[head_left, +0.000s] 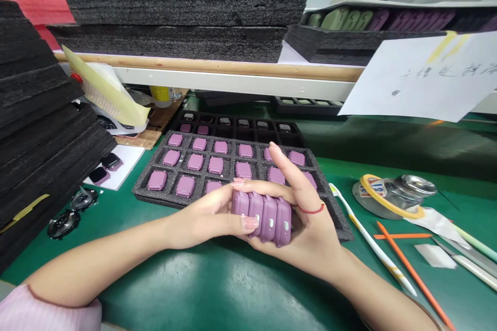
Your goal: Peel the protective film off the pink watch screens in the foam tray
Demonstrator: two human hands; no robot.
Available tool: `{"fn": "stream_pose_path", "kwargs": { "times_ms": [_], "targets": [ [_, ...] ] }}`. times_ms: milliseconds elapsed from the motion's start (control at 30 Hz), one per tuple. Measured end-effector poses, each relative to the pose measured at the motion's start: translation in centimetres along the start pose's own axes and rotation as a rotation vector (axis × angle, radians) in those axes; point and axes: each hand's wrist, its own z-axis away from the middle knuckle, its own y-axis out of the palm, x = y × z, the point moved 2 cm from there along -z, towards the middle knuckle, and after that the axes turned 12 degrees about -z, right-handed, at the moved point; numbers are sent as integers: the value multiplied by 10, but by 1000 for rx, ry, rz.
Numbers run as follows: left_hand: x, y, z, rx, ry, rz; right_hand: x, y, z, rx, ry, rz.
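Four mauve rounded plastic cases (262, 220), stood on edge side by side, are squeezed into a row over the near edge of a charcoal foam tray (149, 194). Left hand (202, 214): thumb and fingers pressed together, pinching the row's near end. Right hand (310, 232): fingers curled around the far end, forefinger raised. The cases appear light, stiff and smooth, so liable to slip; the row's long sides offer the surest hold.
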Motion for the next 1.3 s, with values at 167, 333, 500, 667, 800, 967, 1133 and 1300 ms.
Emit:
{"fn": "stream_pose_path", "kwargs": {
  "times_ms": [167, 333, 500, 667, 800, 967, 1133, 1300],
  "targets": [
    [-3, 7, 4, -74, -3, -52, 2, 2, 1, 11, -30, 64],
    [-1, 7, 4, -153, -14, -150, 2, 5, 1, 39, -81, 69],
    [-2, 9, 2, -185, 83, -245, 3, 8, 1, 51, -118, 84],
    [-1, 12, -1, -127, 102, -215, 2, 8, 4, 119, -150, 106],
    [0, 10, 1, -243, 107, -268, 5, 7, 5, 209, -165, 172],
    [-2, 8, 10, -390, 230, -498, 12, -5, 3, -75, -39, 7],
    [2, 8, 12, -373, 351, -595, -9, -9, 0, -318, 217, -253],
    [5, 7, 12, -365, 397, -620, -21, -6, 1, -189, 439, -398]
  ]
}}
